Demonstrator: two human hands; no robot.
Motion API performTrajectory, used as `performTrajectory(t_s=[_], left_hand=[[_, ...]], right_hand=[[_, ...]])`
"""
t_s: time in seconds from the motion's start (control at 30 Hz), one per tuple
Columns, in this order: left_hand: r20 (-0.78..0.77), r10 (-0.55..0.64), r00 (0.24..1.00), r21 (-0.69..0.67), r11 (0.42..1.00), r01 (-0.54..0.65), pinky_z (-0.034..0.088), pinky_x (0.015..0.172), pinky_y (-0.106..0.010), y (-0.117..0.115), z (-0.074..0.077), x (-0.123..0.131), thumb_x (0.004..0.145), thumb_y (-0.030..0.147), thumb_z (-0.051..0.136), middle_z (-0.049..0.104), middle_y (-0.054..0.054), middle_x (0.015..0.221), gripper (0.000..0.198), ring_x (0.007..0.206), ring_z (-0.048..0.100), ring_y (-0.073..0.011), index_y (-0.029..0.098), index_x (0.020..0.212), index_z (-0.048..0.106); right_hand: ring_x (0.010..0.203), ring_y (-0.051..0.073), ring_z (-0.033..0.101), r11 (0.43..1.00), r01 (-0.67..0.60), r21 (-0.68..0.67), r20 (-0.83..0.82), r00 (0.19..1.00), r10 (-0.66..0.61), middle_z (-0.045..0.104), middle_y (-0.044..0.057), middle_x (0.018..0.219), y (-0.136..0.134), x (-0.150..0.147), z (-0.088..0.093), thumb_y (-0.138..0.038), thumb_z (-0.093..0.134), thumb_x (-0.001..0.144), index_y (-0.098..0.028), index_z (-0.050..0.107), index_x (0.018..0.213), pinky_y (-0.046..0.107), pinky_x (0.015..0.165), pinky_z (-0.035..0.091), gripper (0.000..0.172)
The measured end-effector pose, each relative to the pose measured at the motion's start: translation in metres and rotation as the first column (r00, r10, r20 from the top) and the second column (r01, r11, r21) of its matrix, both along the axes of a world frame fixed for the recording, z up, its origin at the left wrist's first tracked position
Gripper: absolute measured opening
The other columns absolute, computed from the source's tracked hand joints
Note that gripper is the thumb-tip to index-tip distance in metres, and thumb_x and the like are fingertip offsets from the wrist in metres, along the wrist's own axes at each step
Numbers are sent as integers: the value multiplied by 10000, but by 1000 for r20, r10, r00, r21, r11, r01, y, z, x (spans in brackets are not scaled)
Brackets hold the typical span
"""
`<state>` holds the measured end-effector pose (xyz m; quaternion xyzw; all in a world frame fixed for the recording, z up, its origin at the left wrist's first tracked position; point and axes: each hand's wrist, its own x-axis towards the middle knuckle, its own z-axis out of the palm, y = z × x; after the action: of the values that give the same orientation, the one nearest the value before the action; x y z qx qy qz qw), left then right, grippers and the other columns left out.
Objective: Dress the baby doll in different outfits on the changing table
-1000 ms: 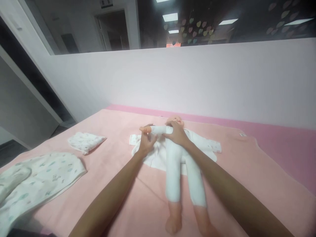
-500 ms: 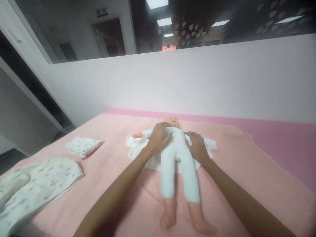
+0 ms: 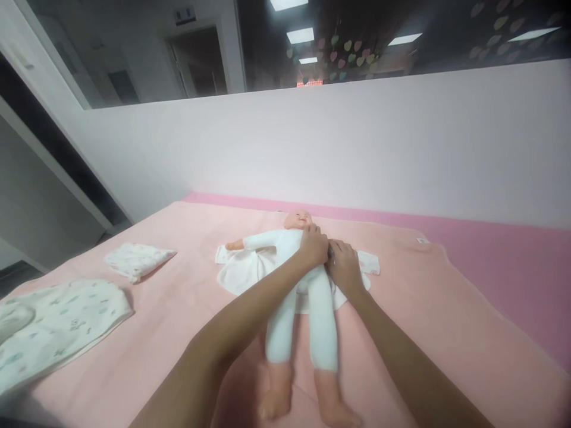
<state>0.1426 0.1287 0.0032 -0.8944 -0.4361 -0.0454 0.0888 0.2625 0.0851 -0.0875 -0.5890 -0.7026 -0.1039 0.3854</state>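
A baby doll (image 3: 288, 244) with a white cloth body and bare plastic head, hands and feet lies on its back, head toward the wall. Beneath it, a white baby shirt (image 3: 241, 270) is spread open, its patterned sleeves stretched out to both sides. Across the doll's upper chest reaches my left hand (image 3: 314, 245), fingers curled over the shoulder at the right. My right hand (image 3: 345, 266) is closed against that same side, just beside the left. The doll's arm there is hidden by my hands; its other arm lies stretched over the shirt.
A pink blanket (image 3: 178, 333) covers the padded surface. At the left lie a folded white patterned cloth (image 3: 138, 260) and a larger printed baby garment (image 3: 66, 321). A white wall (image 3: 357, 148) with a window above it stands behind the pink edge (image 3: 504, 255).
My left hand has moved right, from the doll's left-side shoulder across its chest to beside my right hand. The view has shifted slightly, and the doll appears farther left.
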Motion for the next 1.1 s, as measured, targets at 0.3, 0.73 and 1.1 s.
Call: performTrajectory(t_s=[0.3,0.73,1.1], left_hand=[[327,5,945,106,993,-42,395,1009,-452,-3,-5,-45,774,398,740,632,-137,1151,397,1170,511,-321,144,1067,655],[734,-61,676,107,994,-26,417,1073,-454,2,-5,-95,739,292,787,637,-67,1113,366,1136,556,-295,221,1049,607],[837,-10,547,42,998,-45,409,1107,-470,4,-5,-109,764,224,752,647,-74,1177,372,1191,564,-290,222,1113,624]], right_hand=[[1164,306,562,995,103,-11,-156,982,-103,674,111,1294,-7,-1,1,-87,448,902,-187,575,1363,458,1034,410,489],[1126,311,562,989,118,-93,-216,967,-136,667,137,1156,0,15,-13,-111,381,904,-175,633,1244,447,969,446,427],[990,311,576,975,166,-146,-190,963,-193,671,127,1048,2,15,-17,-164,420,924,-177,635,1168,405,825,444,326]])
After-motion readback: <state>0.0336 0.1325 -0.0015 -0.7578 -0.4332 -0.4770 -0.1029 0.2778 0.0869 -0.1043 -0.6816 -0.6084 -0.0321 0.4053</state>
